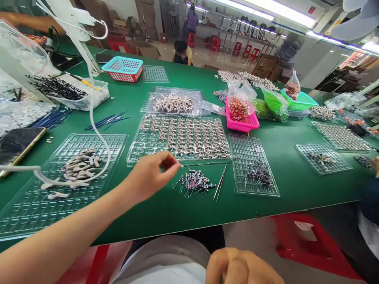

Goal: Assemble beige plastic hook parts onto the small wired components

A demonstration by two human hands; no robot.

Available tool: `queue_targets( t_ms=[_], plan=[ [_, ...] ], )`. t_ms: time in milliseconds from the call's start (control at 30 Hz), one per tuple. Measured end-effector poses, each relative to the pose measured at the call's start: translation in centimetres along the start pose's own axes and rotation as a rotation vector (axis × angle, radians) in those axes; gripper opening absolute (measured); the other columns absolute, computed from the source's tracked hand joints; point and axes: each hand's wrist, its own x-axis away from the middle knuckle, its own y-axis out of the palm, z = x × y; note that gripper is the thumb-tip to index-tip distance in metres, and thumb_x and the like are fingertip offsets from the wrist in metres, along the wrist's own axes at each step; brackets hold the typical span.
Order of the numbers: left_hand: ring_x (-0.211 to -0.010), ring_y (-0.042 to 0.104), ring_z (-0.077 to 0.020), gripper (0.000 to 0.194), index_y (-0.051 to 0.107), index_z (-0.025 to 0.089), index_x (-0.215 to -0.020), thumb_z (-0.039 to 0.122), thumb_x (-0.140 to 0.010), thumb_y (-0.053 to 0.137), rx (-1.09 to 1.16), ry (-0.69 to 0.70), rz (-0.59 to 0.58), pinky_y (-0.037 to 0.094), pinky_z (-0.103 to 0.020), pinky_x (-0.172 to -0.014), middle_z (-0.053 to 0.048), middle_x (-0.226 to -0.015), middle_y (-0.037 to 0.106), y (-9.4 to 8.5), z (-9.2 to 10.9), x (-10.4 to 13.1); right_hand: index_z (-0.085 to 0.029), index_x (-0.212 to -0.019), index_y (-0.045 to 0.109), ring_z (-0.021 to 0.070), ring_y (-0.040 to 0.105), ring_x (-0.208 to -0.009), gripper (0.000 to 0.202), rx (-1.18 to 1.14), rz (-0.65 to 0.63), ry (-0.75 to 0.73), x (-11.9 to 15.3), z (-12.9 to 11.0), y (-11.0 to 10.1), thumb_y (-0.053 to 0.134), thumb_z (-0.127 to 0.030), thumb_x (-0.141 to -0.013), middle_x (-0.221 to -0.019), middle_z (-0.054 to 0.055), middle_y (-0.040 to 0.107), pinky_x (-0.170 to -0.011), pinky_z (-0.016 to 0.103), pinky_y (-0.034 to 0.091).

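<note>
My left hand (152,175) is over the table just in front of the large clear tray (139,152) filled with rows of round parts. Its thumb and forefinger pinch something tiny and pale at their tips, too small to name. Right of those fingertips lies a pile of small wired components (195,182), with metal tweezers (220,183) beside it. My right hand (241,268) is low at the bottom edge, near my lap, its fingers curled; what they hold, if anything, is hidden. Behind the tray, grey-white pieces (173,103) are heaped on stacked trays.
A white cable (93,118) loops above the left tray of beige pieces (81,167). A pink basket (242,124), a blue-and-red basket (124,73) and a phone (19,148) stand or lie around. Another clear tray (239,183) holds dark components. A person (368,197) sits at the right edge.
</note>
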Motion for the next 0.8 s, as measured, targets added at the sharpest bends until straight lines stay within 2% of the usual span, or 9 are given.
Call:
queue_targets(
  t_ms=[100, 167, 233, 367, 467, 567, 700, 800],
  plan=[
    [-0.083, 0.063, -0.0199, 0.033, 0.062, 0.02, -0.11, 0.044, -0.088, 0.059, 0.296, -0.016, -0.142, 0.048, -0.03, -0.075, -0.004, -0.091, 0.07, 1.6, 1.2, 1.7, -0.034, -0.097, 0.068, 0.0145, 0.07, -0.068, 0.011, 0.112, 0.069, 0.032, -1.6, 0.7, -0.7, 0.058, -0.037, -0.095, -0.073, -0.004, 0.069, -0.061, 0.028, 0.057],
    [-0.085, 0.062, -0.0194, 0.039, 0.061, 0.02, -0.119, 0.045, -0.089, 0.058, 0.473, -0.06, -0.254, 0.049, -0.031, -0.077, -0.005, -0.096, 0.069, 2.5, 1.3, 2.0, -0.03, -0.112, 0.064, 0.0197, 0.069, -0.084, 0.02, 0.203, 0.099, 0.113, -2.9, 1.9, -1.2, 0.058, -0.023, -0.094, -0.091, 0.003, 0.071, -0.072, 0.036, 0.058],
    [-0.08, 0.06, -0.0177, 0.037, 0.065, 0.018, -0.11, 0.046, -0.088, 0.059, 0.631, -0.121, -0.365, 0.049, -0.03, -0.075, -0.004, -0.091, 0.067, 3.4, 1.0, 1.9, -0.027, -0.116, 0.062, 0.0215, 0.065, -0.094, 0.027, 0.414, 0.083, 0.204, -4.0, 3.6, -1.5, 0.058, -0.015, -0.092, -0.101, 0.006, 0.068, -0.082, 0.041, 0.055],
    [-0.066, 0.054, -0.013, 0.032, 0.065, 0.014, -0.086, 0.046, -0.083, 0.067, 0.876, -0.278, -0.506, 0.045, -0.026, -0.063, -0.001, -0.076, 0.061, 4.5, 0.2, 1.7, -0.022, -0.104, 0.066, 0.025, 0.059, -0.094, 0.015, 0.68, -0.146, 0.288, -5.1, 7.0, -1.8, 0.058, -0.016, -0.092, -0.096, 0.008, 0.065, -0.083, 0.043, 0.051],
    [-0.065, 0.055, -0.0118, 0.031, 0.062, 0.014, -0.082, 0.044, -0.081, 0.07, 0.989, -0.374, -0.54, 0.043, -0.024, -0.059, -0.004, -0.083, 0.065, 4.5, -0.1, 1.5, -0.02, -0.096, 0.067, 0.0255, 0.056, -0.093, 0.009, 0.733, -0.283, 0.347, -5.5, 8.0, -1.5, 0.061, -0.016, -0.09, -0.093, 0.008, 0.065, -0.082, 0.042, 0.049],
    [-0.066, 0.056, -0.0124, 0.025, 0.06, 0.013, -0.081, 0.036, -0.076, 0.071, 1.046, -0.417, -0.531, 0.041, -0.024, -0.057, -0.006, -0.087, 0.067, 4.0, -0.1, 1.2, -0.02, -0.088, 0.066, 0.0236, 0.055, -0.089, 0.008, 0.731, -0.365, 0.381, -6.0, 8.1, -1.3, 0.061, -0.014, -0.09, -0.09, 0.006, 0.064, -0.08, 0.039, 0.048],
    [-0.059, 0.049, -0.0107, 0.015, 0.06, 0.014, -0.082, 0.024, -0.07, 0.06, 1.056, -0.439, -0.521, 0.032, -0.023, -0.051, -0.003, -0.079, 0.064, 3.6, -0.3, 1.0, -0.02, -0.084, 0.065, 0.0219, 0.056, -0.087, 0.011, 0.735, -0.382, 0.337, -6.4, 7.7, -1.8, 0.059, -0.014, -0.09, -0.087, 0.005, 0.064, -0.079, 0.036, 0.046],
    [-0.054, 0.039, -0.0102, 0.017, 0.061, 0.015, -0.082, 0.024, -0.074, 0.05, 0.961, -0.326, -0.506, 0.027, -0.024, -0.051, 0.0, -0.068, 0.057, 3.5, -0.5, 1.4, -0.02, -0.083, 0.062, 0.0198, 0.059, -0.083, 0.011, 0.734, -0.326, 0.288, -6.0, 6.9, -2.3, 0.056, -0.013, -0.089, -0.085, 0.004, 0.065, -0.078, 0.035, 0.045]
  ],
)
